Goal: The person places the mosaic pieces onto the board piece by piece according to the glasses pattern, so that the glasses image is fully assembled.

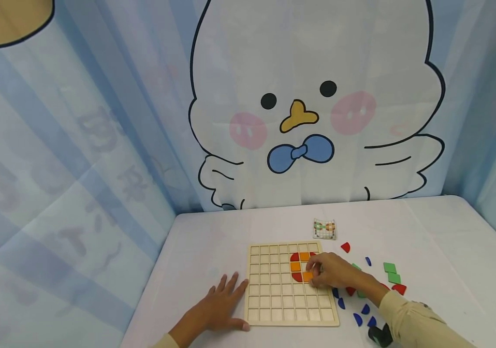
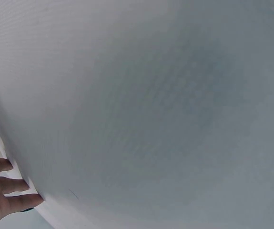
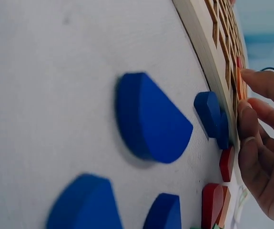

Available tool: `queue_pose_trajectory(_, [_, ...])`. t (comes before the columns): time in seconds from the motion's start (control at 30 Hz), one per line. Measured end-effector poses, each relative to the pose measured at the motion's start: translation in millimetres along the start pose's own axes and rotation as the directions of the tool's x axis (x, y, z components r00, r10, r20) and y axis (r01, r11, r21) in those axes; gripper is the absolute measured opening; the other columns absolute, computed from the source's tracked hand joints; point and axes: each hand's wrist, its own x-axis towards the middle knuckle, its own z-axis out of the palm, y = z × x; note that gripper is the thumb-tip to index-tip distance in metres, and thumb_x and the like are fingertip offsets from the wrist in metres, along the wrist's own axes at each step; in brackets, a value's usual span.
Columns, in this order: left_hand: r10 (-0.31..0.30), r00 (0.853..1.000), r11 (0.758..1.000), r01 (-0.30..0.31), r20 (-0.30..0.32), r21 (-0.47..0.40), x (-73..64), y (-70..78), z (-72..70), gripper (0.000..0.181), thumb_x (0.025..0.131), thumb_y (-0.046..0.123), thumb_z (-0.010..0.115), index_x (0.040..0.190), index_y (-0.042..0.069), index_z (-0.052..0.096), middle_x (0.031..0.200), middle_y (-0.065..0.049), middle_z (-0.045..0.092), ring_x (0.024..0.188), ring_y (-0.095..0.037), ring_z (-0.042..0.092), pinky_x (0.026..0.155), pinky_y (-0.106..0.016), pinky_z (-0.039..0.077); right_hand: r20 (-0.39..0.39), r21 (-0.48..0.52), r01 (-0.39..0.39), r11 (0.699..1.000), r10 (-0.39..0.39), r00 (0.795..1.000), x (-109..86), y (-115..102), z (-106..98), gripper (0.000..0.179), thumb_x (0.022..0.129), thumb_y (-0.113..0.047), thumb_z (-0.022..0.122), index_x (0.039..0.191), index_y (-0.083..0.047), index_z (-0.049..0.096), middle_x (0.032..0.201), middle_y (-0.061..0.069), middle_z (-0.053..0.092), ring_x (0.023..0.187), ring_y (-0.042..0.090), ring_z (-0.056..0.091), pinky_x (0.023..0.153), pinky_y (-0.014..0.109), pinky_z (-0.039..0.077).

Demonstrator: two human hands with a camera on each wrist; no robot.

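Blue half-round pieces (image 3: 158, 119) lie closest in the right wrist view, beside the wooden board (image 1: 269, 302), apparently for easy reach, while the left hand (image 1: 222, 308) lies spread at its left edge, seemingly steadying it, and the right hand (image 1: 332, 271) pinches an orange square (image 1: 307, 276) on its grid.

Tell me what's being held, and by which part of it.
An orange tile, pinched in the right grip, apparently by its edges. The left grip, spread beside the board, holds nothing.
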Motion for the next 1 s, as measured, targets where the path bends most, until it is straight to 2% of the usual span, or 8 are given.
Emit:
queue_pose_trajectory(0.1, [0.001,1.0,1.0,-0.001,-0.001,0.003,0.7,-0.8,0.7,0.11,0.073,0.085,0.058,0.161,0.027,0.025,0.168,-0.015,0.019,0.151,-0.047,0.021,0.11,-0.068,0.035,0.024,0.044,-0.005,0.999,0.004,1.0,-1.1,2.1,-2.8,0.025,0.083,-0.019,0.082,0.104,-0.013,0.07,0.079,-0.006,0.059,0.073,0.01,0.054,0.064,0.02,0.047])
queue_pose_trajectory(0.23, [-0.002,1.0,1.0,0.002,0.001,0.007,1.5,-1.5,1.8,0.11,0.072,0.085,0.058,0.16,0.027,0.025,0.168,-0.015,0.019,0.151,-0.047,0.021,0.11,-0.067,0.035,0.049,0.095,0.024,0.995,-0.029,0.998,-2.6,9.6,-9.4,0.025,0.088,-0.022,0.078,0.109,-0.012,0.07,0.088,-0.006,0.063,0.076,0.009,0.056,0.066,0.021,0.05])
queue_pose_trajectory(0.4, [-0.006,1.0,1.0,0.006,0.003,0.005,1.8,-1.5,1.6,0.111,0.072,0.086,0.057,0.16,0.028,0.025,0.168,-0.015,0.019,0.151,-0.047,0.021,0.11,-0.067,0.035,0.012,0.116,0.049,0.992,-0.051,0.999,-4.0,21.9,-23.7,0.026,0.094,-0.025,0.071,0.114,-0.008,0.069,0.094,-0.001,0.063,0.07,0.009,0.057,0.062,0.023,0.052])
queue_pose_trajectory(0.53, [0.0,1.0,1.0,0.0,0.001,0.006,1.6,-1.5,1.1,0.111,0.072,0.086,0.057,0.161,0.028,0.024,0.168,-0.015,0.019,0.151,-0.047,0.021,0.11,-0.068,0.035,-0.065,0.114,-0.021,0.993,0.028,0.997,-4.5,29.0,-38.5,0.028,0.095,-0.025,0.071,0.115,-0.006,0.069,0.095,0.002,0.062,0.064,0.014,0.057,0.058,0.025,0.053])
queue_pose_trajectory(0.67, [0.002,1.0,1.0,-0.002,-0.003,0.01,1.4,-1.8,1.0,0.11,0.073,0.085,0.058,0.161,0.028,0.024,0.168,-0.015,0.019,0.151,-0.048,0.021,0.11,-0.068,0.035,-0.139,0.118,-0.132,0.984,0.148,0.979,-5.6,35.4,-51.8,0.029,0.093,-0.023,0.073,0.117,-0.007,0.069,0.093,0.003,0.062,0.065,0.017,0.058,0.06,0.027,0.056])
queue_pose_trajectory(0.73, [0.002,1.0,1.0,-0.002,-0.003,0.01,1.6,-1.9,1.2,0.11,0.073,0.085,0.059,0.161,0.028,0.024,0.168,-0.015,0.019,0.151,-0.048,0.021,0.11,-0.068,0.035,-0.164,0.103,-0.165,0.981,0.181,0.97,-6.8,39.3,-57.0,0.03,0.093,-0.021,0.072,0.118,-0.006,0.069,0.093,0.004,0.063,0.066,0.018,0.058,0.062,0.028,0.056])
queue_pose_trajectory(0.9, [0.001,1.0,1.0,-0.001,0.001,0.001,1.6,-1.2,1.0,0.109,0.073,0.085,0.059,0.16,0.028,0.025,0.168,-0.014,0.019,0.151,-0.047,0.021,0.11,-0.068,0.034,-0.223,0.013,-0.238,0.971,0.235,0.946,-9.5,49.5,-64.8,0.031,0.094,-0.019,0.072,0.121,-0.005,0.067,0.098,0.007,0.064,0.071,0.017,0.056,0.062,0.029,0.052])
queue_pose_trajectory(1.0, [0.001,1.0,1.0,-0.001,-0.001,-0.002,0.6,-0.2,0.3,0.109,0.073,0.084,0.059,0.16,0.028,0.025,0.168,-0.014,0.019,0.151,-0.047,0.021,0.11,-0.067,0.034,-0.259,-0.048,-0.288,0.956,0.267,0.928,-10.0,54.8,-65.9,0.03,0.093,-0.019,0.072,0.12,-0.006,0.067,0.102,0.009,0.065,0.081,0.021,0.056,0.07,0.035,0.052])
